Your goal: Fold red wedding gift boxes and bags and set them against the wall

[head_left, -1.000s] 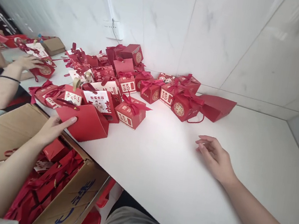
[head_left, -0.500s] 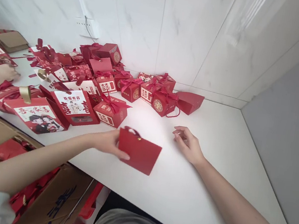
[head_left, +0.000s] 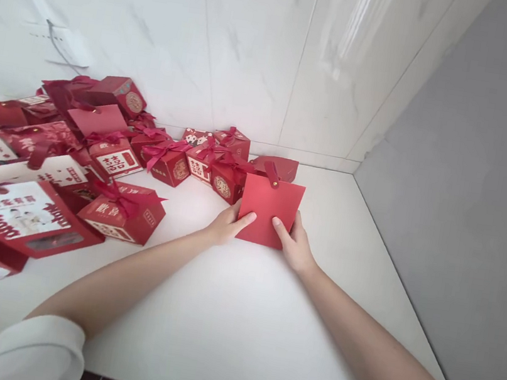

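Note:
A plain red gift box (head_left: 271, 204) with a short dark red ribbon loop at its top stands between my two hands over the white table. My left hand (head_left: 225, 224) grips its lower left side, thumb on the near face and fingers behind. On the right edge my right hand (head_left: 297, 243) holds it the same way. The far face of the box is hidden from me. Just behind it, partly covered, lies another red box (head_left: 285, 168), beside a ribbon-tied box with a round gold emblem (head_left: 227, 183).
Several red boxes with bows, such as one lying near the front (head_left: 128, 219), crowd the table's left side. A larger box with a white printed panel (head_left: 23, 216) stands at far left. Tiled wall (head_left: 251, 43) closes the back, a grey panel (head_left: 466, 171) the right.
My left hand has carried the red box right and back, and my right hand has closed on its other side. The view has turned right; the other person's hands have left it.

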Tool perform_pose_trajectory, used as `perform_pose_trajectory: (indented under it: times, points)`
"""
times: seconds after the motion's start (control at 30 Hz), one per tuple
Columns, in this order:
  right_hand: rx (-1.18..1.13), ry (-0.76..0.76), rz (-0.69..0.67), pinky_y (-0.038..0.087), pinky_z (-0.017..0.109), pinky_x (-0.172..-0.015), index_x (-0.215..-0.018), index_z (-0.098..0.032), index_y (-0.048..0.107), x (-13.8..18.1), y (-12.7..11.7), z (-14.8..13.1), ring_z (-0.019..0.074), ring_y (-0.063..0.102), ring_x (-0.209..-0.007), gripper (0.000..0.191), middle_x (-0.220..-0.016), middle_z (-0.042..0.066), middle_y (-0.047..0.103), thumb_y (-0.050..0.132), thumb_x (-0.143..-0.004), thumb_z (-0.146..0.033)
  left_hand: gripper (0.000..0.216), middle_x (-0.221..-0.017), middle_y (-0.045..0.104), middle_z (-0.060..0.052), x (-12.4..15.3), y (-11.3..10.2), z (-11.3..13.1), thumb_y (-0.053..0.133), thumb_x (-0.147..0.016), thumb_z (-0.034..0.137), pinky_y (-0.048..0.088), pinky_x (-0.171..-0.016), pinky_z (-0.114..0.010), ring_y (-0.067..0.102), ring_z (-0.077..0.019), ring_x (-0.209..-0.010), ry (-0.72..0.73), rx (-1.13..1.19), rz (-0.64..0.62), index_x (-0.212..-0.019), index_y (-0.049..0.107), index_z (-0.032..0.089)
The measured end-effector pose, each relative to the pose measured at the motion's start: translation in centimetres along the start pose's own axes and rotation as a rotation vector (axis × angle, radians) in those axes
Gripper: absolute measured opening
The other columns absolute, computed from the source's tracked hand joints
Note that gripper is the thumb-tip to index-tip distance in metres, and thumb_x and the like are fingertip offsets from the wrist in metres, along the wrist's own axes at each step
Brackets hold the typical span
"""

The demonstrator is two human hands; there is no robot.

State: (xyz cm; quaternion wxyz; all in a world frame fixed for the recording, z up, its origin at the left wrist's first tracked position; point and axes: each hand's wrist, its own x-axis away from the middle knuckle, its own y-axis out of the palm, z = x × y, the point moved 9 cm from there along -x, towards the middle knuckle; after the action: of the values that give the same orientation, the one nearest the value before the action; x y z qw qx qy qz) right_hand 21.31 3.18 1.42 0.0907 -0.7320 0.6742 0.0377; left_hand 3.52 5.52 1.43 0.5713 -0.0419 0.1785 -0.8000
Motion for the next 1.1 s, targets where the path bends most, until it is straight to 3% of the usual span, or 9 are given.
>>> perform_pose_trajectory:
  times: [0.1, 0.23, 0.57, 1.1]
  points:
    - [0.015, 0.065, -0.082, 0.053, 0.046, -0.106, -0.128, -0.027, 0.052, -0.3, 0.8, 0.3, 0.0279, 0.063, -0.126, 0.052, -0.13, 0.009, 0.069, 0.061, -0.092, -0.063, 0.072, -0.148, 0.058, -0.014, -0.1, -0.4, -0.5, 0.044, -0.095, 0.07, 0.047, -0.113, -0.048, 0.058, -0.032, -0.134, -0.008, 0.144, -0.058, -0.144, 0.052, 0.019]
    - [0.007, 0.101, -0.145, 0.055, 0.045, -0.104, -0.126, -0.027, 0.053, -0.5, 1.3, 0.1, 0.0274, 0.065, -0.124, 0.05, -0.131, 0.008, 0.069, 0.061, -0.092, -0.063, 0.069, -0.148, 0.059, -0.015, 0.0, -0.6, -0.1, 0.045, -0.096, 0.068, 0.045, -0.116, -0.048, 0.058, -0.0316, -0.134, 0.019, 0.242, -0.107, -0.145, 0.053, 0.019]
    - [0.047, 0.104, -0.157, 0.055, 0.046, -0.102, -0.128, -0.027, 0.052, -0.7, 1.1, -0.1, 0.0274, 0.065, -0.121, 0.052, -0.131, 0.009, 0.068, 0.06, -0.093, -0.064, 0.074, -0.141, 0.064, -0.015, -0.2, -1.5, 0.0, 0.047, -0.093, 0.071, 0.051, -0.106, -0.043, 0.062, -0.0328, -0.128, 0.037, 0.091, -0.018, -0.141, 0.057, 0.016]
    - [0.046, 0.103, -0.153, 0.056, 0.048, -0.102, -0.129, -0.028, 0.051, -0.5, 0.9, 0.2, 0.028, 0.065, -0.121, 0.054, -0.128, 0.007, 0.069, 0.06, -0.092, -0.066, 0.073, -0.144, 0.062, -0.016, -0.1, -0.9, 0.1, 0.048, -0.094, 0.069, 0.051, -0.107, -0.043, 0.061, -0.033, -0.129, 0.04, 0.12, -0.044, -0.143, 0.054, 0.016]
